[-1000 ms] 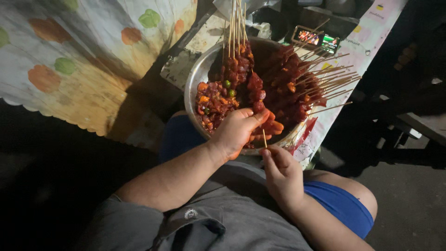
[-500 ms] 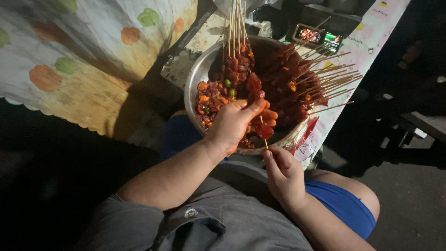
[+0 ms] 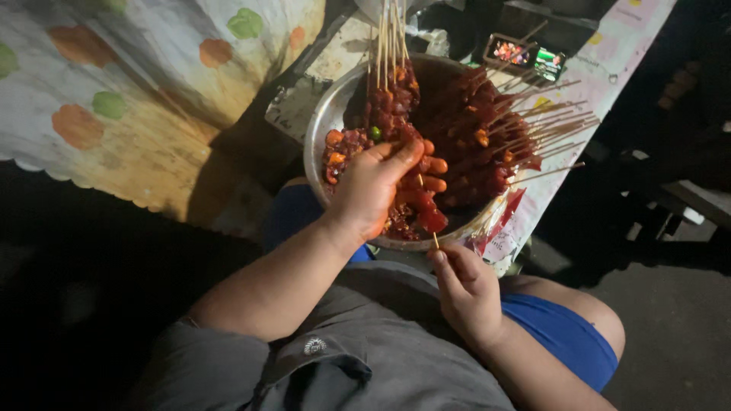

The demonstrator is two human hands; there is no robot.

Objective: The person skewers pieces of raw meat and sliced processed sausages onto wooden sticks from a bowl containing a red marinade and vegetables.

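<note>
A seated person is threading marinated meat onto a thin wooden skewer (image 3: 435, 240) over a round metal bowl (image 3: 318, 137) that is resting at the near edge of a cluttered table. The left hand (image 3: 373, 186) is curling over the bowl, fingers clasped around red, sauce-coated meat pieces (image 3: 428, 190) that are riding on the skewer. The right hand (image 3: 466, 285), nearer the lap, is pinching the skewer's lower end between thumb and fingertips, holding it pointed up toward the meat. Finished skewers (image 3: 487, 137) are lying fanned across the right side of the bowl, their bare sticks pointing right and far, while another bundle (image 3: 390, 68) is standing upright at the far rim. A flowered cloth (image 3: 114, 99) is hanging on the left.

The work appears to call for keeping the stick steady and straight while the left hand is sliding each piece down centred, fingers kept off the line of the sharp tip, and the pieces packed snugly without cracking the slender wood.
</note>
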